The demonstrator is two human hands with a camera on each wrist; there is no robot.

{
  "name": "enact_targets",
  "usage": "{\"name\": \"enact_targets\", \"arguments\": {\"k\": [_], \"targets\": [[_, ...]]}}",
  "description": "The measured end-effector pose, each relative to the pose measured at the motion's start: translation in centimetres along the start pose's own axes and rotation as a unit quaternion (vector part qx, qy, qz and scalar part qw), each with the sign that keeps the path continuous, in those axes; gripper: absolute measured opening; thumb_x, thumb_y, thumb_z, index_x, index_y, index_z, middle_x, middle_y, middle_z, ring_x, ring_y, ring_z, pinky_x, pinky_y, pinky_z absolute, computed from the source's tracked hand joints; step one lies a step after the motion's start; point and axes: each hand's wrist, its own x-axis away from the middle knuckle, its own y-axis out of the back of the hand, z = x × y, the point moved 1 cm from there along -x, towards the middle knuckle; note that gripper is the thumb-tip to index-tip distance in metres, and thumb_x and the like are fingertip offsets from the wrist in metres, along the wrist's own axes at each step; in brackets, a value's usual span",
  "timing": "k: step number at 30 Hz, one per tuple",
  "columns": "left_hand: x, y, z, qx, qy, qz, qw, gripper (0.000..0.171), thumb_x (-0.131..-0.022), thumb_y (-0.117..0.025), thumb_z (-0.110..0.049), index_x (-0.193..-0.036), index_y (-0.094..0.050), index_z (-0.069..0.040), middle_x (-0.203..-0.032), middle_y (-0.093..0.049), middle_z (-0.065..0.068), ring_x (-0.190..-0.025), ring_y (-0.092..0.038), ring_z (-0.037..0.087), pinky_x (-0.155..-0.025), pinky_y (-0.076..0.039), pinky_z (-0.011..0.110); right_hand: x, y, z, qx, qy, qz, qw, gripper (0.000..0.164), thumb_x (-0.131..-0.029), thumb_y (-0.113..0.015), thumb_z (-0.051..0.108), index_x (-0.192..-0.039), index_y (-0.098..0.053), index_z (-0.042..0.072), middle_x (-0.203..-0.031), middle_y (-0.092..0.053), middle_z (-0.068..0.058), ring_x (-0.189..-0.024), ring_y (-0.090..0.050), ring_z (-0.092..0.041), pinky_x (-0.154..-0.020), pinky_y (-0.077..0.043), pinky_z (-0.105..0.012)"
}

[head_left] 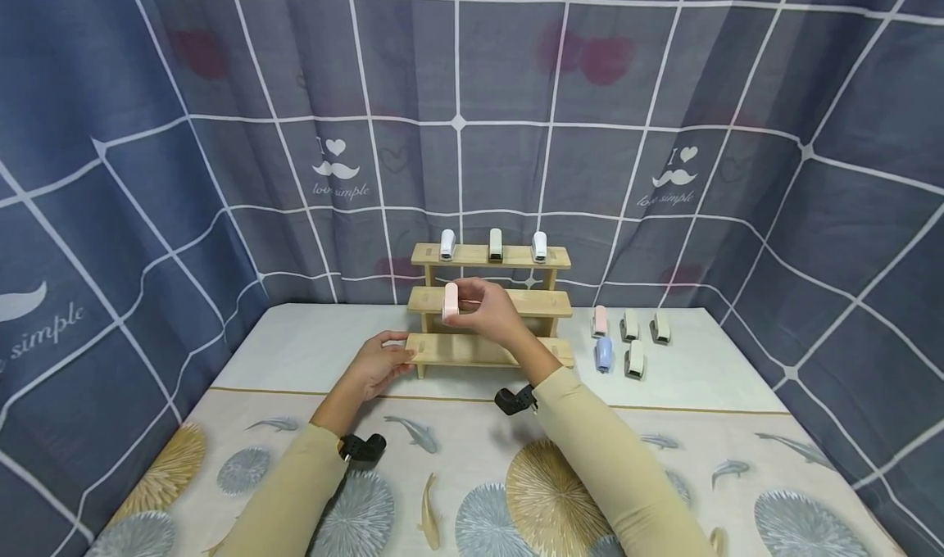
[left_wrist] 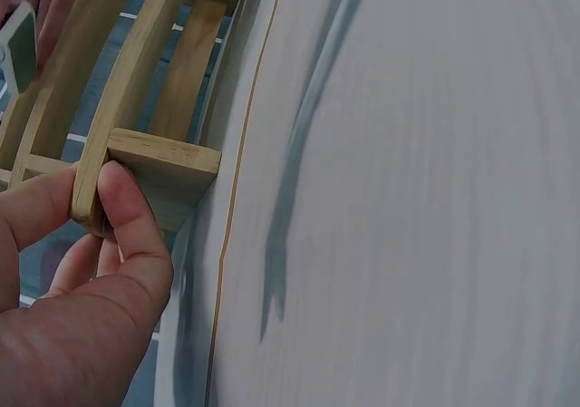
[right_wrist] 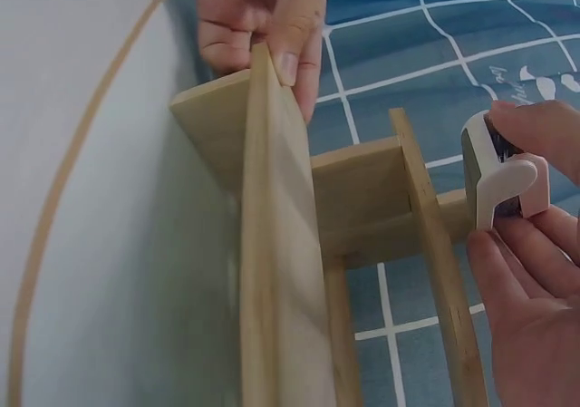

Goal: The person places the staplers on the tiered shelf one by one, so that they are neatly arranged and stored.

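My right hand point(head_left: 488, 310) pinches a small pink-and-white stapler point(head_left: 451, 301) between thumb and fingers, at the left part of the middle tier of a three-step wooden display rack point(head_left: 479, 350). The right wrist view shows the stapler point(right_wrist: 483, 176) from the side; whether it touches the tier cannot be told. With thumb and fingers, my left hand point(head_left: 379, 365) grips the left end of the lowest tier, and the left wrist view shows the thumb near the board's corner. On the top tier stand a white stapler point(head_left: 447, 244), a cream one point(head_left: 496, 245) and another white one point(head_left: 540, 246).
Right of the rack, on the white tabletop point(head_left: 686, 369), stand a pink stapler point(head_left: 599, 321), a blue stapler point(head_left: 604, 354) and three cream staplers point(head_left: 634, 359). A patterned cloth point(head_left: 457, 475) covers the near side. Blue checked curtains point(head_left: 501, 164) hang behind and at both sides.
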Motion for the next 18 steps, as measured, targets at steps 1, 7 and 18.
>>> {"name": "enact_targets", "arguments": {"k": [1,7,18], "targets": [[0.0,0.0,0.0,-0.001,0.000,0.000,1.0000,0.051,-0.097,-0.062,0.005,-0.144,-0.043,0.003,-0.094,-0.065,0.007,-0.077,-0.066,0.012,-0.071,-0.061,0.021,-0.3,-0.1,0.0,0.001,-0.001,-0.001,1.000,0.070,-0.076,-0.091,0.010,-0.138,-0.060,0.004,-0.135,-0.066,-0.015,-0.123,-0.067,-0.031,-0.097,-0.061,-0.036],[-0.2,0.1,0.0,-0.003,-0.004,0.005,1.0000,0.053,-0.096,-0.063,0.005,-0.145,-0.042,0.004,-0.094,-0.066,0.006,-0.076,-0.066,0.012,-0.071,-0.061,0.020,-2.0,-0.5,0.1,0.016,-0.008,-0.011,1.000,0.069,-0.076,-0.091,0.009,-0.137,-0.061,0.003,-0.132,-0.068,-0.016,-0.120,-0.069,-0.030,-0.097,-0.061,-0.035],[-0.2,-0.1,0.1,-0.008,-0.005,0.002,1.0000,0.051,-0.097,-0.063,0.004,-0.144,-0.043,0.004,-0.093,-0.066,0.005,-0.076,-0.066,0.012,-0.071,-0.061,0.021,-3.9,-1.5,0.5,0.057,-0.027,-0.038,0.997,0.066,-0.075,-0.091,0.009,-0.134,-0.063,0.001,-0.122,-0.073,-0.016,-0.113,-0.071,-0.028,-0.095,-0.061,-0.034]]}}
